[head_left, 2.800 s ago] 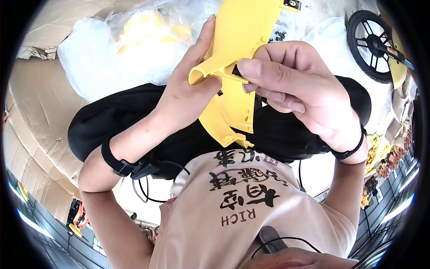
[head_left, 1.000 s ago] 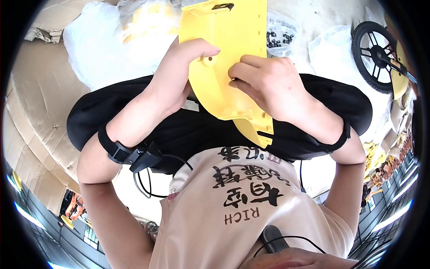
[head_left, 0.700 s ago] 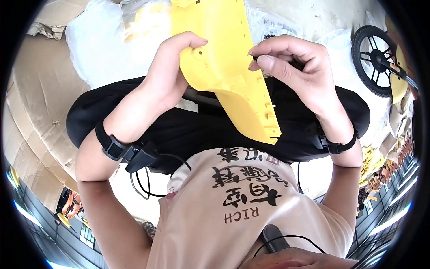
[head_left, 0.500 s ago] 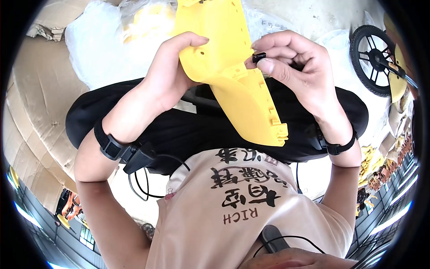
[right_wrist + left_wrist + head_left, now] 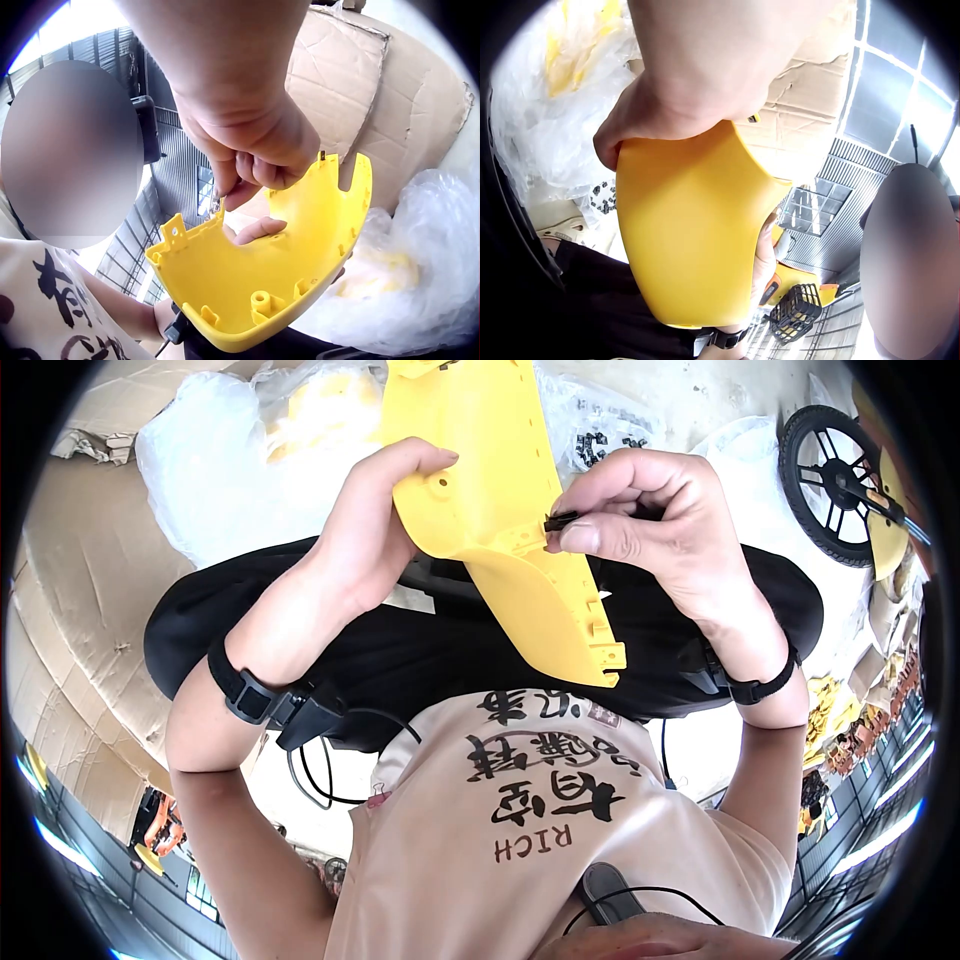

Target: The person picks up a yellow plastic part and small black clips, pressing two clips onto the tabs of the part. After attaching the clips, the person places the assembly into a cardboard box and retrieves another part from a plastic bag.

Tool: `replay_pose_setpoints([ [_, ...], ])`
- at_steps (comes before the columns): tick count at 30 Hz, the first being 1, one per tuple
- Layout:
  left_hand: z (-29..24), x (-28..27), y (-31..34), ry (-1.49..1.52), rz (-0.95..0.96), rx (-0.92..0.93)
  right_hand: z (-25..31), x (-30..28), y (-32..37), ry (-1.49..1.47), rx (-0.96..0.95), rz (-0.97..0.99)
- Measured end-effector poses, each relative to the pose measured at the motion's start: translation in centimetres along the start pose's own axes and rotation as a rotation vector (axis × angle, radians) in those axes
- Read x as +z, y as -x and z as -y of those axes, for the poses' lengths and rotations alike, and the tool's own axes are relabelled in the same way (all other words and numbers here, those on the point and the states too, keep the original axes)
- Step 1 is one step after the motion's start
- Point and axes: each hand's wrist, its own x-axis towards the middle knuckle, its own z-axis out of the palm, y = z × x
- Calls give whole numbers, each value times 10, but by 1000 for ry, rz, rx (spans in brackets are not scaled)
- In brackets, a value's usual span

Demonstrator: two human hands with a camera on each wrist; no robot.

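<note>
A curved yellow plastic shell [image 5: 475, 450] hangs over the person's lap in the head view, tabs and small slots along its right edge. My left hand [image 5: 365, 525] grips it by the left side, thumb laid over the inner face near a small hole. Between thumb and forefinger, my right hand [image 5: 665, 515] pinches a small black clip [image 5: 561, 520] right at the shell's right edge. The left wrist view shows the smooth outside of the shell [image 5: 686, 232]. Bosses and tabs line the shell's inside [image 5: 247, 300] in the right wrist view, where fingers largely hide the clip.
Plastic bags [image 5: 200, 470] with yellow parts lie beyond the left knee. Behind the right hand is a clear bag [image 5: 610, 445] of small black pieces. A black spoked wheel [image 5: 828, 485] stands at the right. Cardboard [image 5: 80, 630] covers the floor at the left.
The shell has been turned since the first frame. My right hand left its inside and came to the right edge; in the last half second the black clip moved left against that edge.
</note>
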Motion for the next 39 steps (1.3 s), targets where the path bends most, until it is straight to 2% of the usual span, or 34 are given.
replay_pose_setpoints([
  [12, 1, 2, 1, -19, -21, 1, 1, 3, 1, -10, 18, 17],
  [18, 6, 0, -4, 19, -64, -24, -1, 8, 2, 92, 42, 30],
  [24, 13, 3, -5, 69, -140, 61, -12, 24, 1, 215, -13, -161],
  [39, 15, 6, -3, 2, -228, -8, -20, 39, -4, 265, -57, -105],
])
